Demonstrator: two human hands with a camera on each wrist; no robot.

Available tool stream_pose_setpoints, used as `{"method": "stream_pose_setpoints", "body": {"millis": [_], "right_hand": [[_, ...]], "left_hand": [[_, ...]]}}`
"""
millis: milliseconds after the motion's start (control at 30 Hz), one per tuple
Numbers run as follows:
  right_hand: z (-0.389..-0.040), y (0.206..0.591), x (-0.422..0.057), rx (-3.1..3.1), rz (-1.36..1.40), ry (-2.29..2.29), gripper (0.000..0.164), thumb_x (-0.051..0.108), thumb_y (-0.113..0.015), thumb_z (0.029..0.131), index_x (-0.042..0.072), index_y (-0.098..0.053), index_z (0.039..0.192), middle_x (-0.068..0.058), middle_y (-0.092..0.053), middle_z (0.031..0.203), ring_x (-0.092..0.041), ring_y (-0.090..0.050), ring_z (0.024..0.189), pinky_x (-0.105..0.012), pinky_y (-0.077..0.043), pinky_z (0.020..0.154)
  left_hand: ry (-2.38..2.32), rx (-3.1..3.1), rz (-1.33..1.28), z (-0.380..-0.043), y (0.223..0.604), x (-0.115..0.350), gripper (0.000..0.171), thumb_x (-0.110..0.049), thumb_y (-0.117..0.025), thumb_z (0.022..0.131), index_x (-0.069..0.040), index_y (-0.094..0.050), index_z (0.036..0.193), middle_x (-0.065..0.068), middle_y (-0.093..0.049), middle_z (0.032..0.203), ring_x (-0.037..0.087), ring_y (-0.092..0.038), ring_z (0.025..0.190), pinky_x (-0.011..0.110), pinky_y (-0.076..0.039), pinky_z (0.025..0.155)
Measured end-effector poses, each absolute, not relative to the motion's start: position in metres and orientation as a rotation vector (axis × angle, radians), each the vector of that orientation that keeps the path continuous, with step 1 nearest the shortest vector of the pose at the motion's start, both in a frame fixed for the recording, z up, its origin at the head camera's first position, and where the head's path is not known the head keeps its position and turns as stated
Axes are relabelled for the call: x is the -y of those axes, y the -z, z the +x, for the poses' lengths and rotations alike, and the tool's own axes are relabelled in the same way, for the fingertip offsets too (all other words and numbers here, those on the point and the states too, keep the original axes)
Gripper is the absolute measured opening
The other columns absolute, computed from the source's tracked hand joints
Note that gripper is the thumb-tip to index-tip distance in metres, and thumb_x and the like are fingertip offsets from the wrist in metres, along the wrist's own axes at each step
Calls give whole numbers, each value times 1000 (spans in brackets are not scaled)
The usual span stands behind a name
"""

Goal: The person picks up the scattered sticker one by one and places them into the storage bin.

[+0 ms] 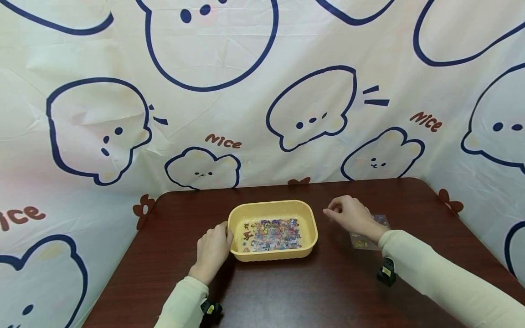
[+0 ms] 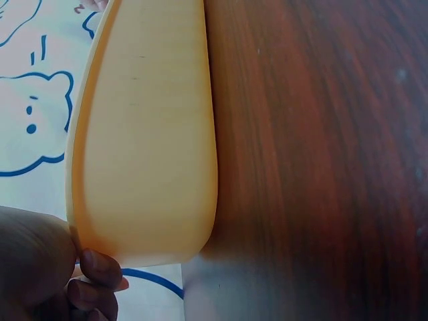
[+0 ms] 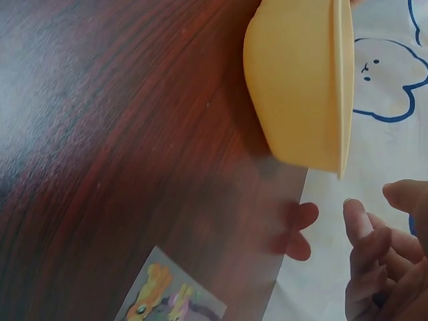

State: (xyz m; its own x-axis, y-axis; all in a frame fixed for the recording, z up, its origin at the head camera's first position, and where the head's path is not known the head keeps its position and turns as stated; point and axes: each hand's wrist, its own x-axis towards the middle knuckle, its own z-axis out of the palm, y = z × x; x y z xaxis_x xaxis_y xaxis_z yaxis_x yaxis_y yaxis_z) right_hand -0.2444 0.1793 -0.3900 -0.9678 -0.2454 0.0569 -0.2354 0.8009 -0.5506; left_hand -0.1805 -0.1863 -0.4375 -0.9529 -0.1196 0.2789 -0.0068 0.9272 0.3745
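A yellow plastic basin (image 1: 274, 256) sits on the table, with many small colourful cut-out pieces, like stickers (image 1: 279, 234), spread over its floor. My left hand (image 1: 213, 248) grips the basin's left end; in the left wrist view its thumb and fingers (image 2: 100, 267) meet at the rim. To the right of the basin, my right hand (image 1: 348, 213) hovers with loosely bent fingers. Its thumb and index finger stand apart with nothing between them in the right wrist view. Under the right wrist lies a clear sheet with printed cartoon figures (image 3: 150, 291), partly hidden by the hand and sleeve.
The dark brown wooden table (image 1: 279, 291) reaches back to a pale cloth (image 1: 246, 114) printed with blue bear outlines, which hangs behind it and at both sides. Each wrist carries a small black camera (image 1: 386, 272).
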Motion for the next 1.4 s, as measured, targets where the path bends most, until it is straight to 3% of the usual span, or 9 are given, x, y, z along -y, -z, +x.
{"method": "stream_pose_setpoints", "body": {"millis": [1400], "right_hand": [[-264,419,-238,-2999,-278,792,27,32,-62,99,8,-73,97,-8,-72,90,-16,-60,70,-32,-45,55]], "left_hand": [[545,2777,83,-180,438,187,31,-17,-58,97,0,-70,121,19,-75,91,23,-59,55,41,-45,49]]}}
